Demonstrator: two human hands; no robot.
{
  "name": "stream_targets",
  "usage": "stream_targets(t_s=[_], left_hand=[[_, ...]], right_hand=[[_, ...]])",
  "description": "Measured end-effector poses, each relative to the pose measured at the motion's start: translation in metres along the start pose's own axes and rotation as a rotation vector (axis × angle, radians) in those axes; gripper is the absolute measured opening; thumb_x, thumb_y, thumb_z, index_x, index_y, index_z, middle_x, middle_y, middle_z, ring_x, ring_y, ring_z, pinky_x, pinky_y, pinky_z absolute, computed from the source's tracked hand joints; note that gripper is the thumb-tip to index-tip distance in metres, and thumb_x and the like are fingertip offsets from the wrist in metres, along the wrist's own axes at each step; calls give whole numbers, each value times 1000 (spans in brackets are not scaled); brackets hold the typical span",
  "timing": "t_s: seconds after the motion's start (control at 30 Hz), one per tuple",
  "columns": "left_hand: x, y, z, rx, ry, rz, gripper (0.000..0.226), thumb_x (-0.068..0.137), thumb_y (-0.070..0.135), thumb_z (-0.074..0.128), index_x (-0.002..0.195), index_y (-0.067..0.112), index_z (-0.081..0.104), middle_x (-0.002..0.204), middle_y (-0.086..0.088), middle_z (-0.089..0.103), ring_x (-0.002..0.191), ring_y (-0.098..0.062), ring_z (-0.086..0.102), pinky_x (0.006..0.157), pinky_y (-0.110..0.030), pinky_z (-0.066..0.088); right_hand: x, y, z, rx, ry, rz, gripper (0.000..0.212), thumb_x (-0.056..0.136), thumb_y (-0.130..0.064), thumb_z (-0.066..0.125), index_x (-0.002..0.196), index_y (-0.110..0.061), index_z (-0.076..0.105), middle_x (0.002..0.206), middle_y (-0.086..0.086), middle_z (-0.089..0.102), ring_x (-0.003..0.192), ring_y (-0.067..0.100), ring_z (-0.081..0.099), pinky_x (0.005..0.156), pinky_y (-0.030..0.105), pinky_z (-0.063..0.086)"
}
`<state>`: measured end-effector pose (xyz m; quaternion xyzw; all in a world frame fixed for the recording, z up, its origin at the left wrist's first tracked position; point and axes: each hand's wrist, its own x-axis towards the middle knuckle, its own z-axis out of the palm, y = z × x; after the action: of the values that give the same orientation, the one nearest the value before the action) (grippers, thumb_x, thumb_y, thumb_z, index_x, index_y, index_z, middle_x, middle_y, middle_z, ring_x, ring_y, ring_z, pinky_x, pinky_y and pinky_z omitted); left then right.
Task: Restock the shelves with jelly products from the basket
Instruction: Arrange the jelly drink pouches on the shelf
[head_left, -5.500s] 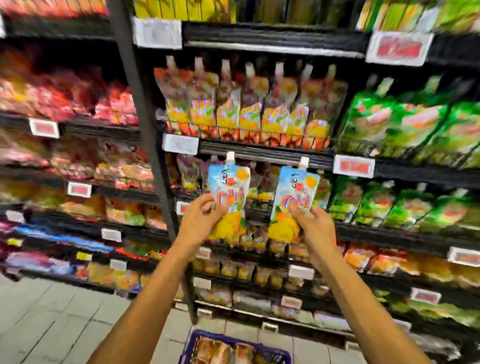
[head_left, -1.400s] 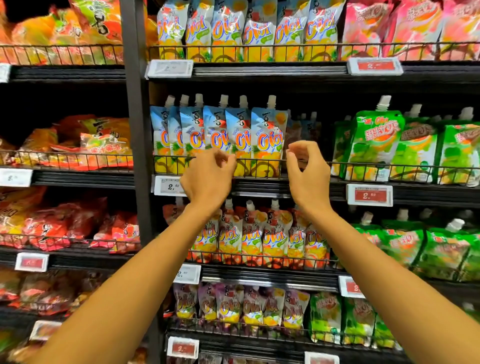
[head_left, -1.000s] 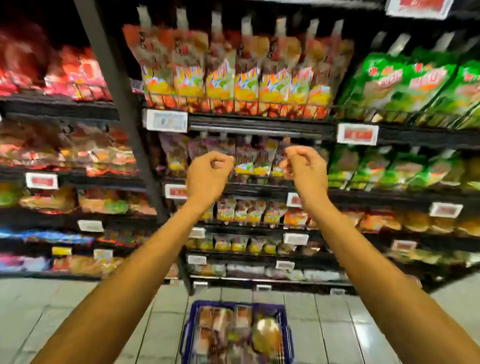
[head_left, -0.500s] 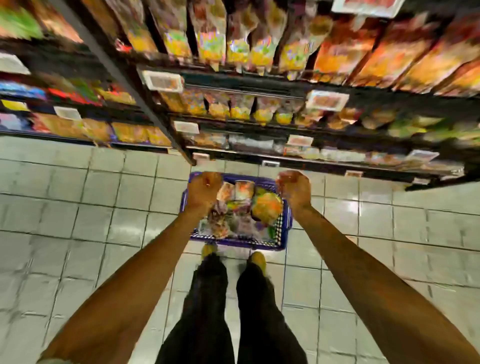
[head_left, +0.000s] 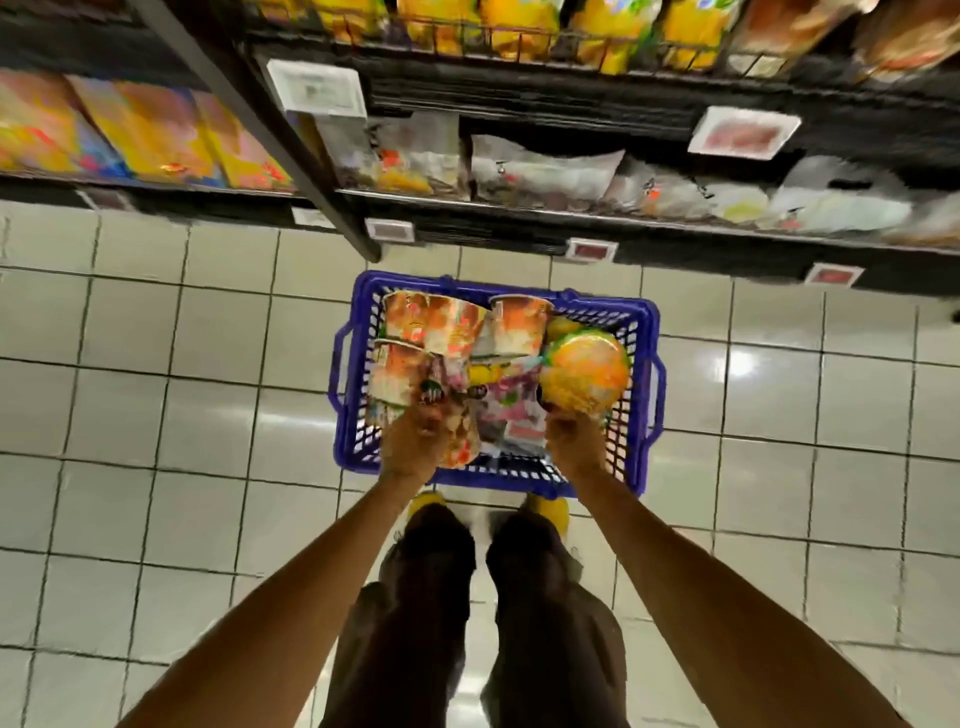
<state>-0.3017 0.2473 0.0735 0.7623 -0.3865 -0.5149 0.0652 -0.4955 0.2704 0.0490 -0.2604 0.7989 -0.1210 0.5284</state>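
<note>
While the left hand (head_left: 418, 439) clutches a colourful jelly pouch (head_left: 461, 444), the right hand (head_left: 574, 444) grasps a round orange pack (head_left: 584, 370) at its twelve o'clock.

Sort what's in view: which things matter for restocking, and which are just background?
Job:
- blue basket
- jelly cups and round orange pack in it
- left hand, right hand, both reaching in
- shelves

Background:
- price tags
- floor tiles
- yellow shoes
</note>
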Motion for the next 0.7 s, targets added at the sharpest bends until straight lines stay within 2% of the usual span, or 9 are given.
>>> stream_targets(t_s=[0.07, 0.1, 0.17, 0.23, 0.37, 0.43, 0.57, 0.63, 0.7], left_hand=[[13, -11, 8, 31, 1, -17, 22, 90, 30, 63, 72, 16, 60, 75, 9, 71, 64, -6, 61, 66, -30, 40], [19, -16, 12, 32, 3, -24, 25, 87, 34, 59, 71, 15, 60, 78, 4, 73, 69, -12, 64, 65, -31, 42], [32, -19, 18, 30, 0, -59, 29, 81, 37, 57, 78, 9, 63, 87, -9, 73, 82, -31, 68, 69, -36, 51], [44, -17, 25, 57, -22, -59, 28, 86, 31, 66, 87, 4, 67, 91, -15, 73, 85, -34, 68, 78, -41, 55], [67, -12, 35, 99, 27, 71, 23, 85, 28, 73, 70, 20, 58, 69, 1, 63, 61, -11, 55, 65, -25, 40], [78, -12, 41, 107, 32, 171, 8, 85, 15, 69, 88, 16, 62, 85, -1, 68, 73, -14, 60, 64, -26, 42], [102, -8, 52, 161, -37, 354, 50, 87, 5, 64, 136, 12, 54, 125, -5, 59, 109, -19, 58, 88, -25, 47], [110, -9, 59, 187, -66, 361, 54, 85, 8, 67, 136, 16, 53, 130, -5, 58, 115, -21, 57, 90, -28, 49], [112, -12, 66, 209, -53, 331, 45, 84, 13, 70, 126, 23, 58, 122, -2, 62, 109, -19, 60, 80, -23, 52]], right_hand=[[15, 10, 8, -13, 26, 51, 25, 95, -5, 49, 76, -16, 59, 80, 9, 58, 81, 24, 54, 73, 41, 48], [22, 14, 12, -10, 35, 64, 23, 95, -5, 48, 79, -10, 64, 77, 13, 59, 77, 27, 55, 69, 43, 48], [33, 15, 19, 3, 32, 99, 23, 95, -7, 48, 94, -2, 70, 86, 19, 65, 80, 33, 60, 74, 47, 50], [43, 10, 21, 50, 42, 101, 22, 93, -6, 50, 101, -1, 70, 99, 23, 70, 90, 38, 64, 81, 49, 52], [70, -7, 37, 82, 54, 86, 19, 92, -6, 52, 92, 2, 70, 94, 24, 68, 85, 37, 63, 76, 44, 50], [85, -15, 49, 125, 47, 113, 17, 92, -12, 56, 96, -4, 70, 96, 21, 69, 85, 31, 63, 72, 36, 48], [109, -17, 63, 251, 6, 173, 22, 94, -8, 52, 111, -1, 65, 107, 20, 69, 97, 37, 66, 87, 55, 54], [112, -12, 66, 309, -3, 169, 26, 94, -3, 48, 117, -2, 61, 108, 19, 67, 97, 36, 66, 88, 57, 54], [112, -7, 70, 430, 20, 134, 28, 91, 10, 42, 108, 1, 63, 104, 26, 68, 94, 42, 67, 84, 58, 55]])
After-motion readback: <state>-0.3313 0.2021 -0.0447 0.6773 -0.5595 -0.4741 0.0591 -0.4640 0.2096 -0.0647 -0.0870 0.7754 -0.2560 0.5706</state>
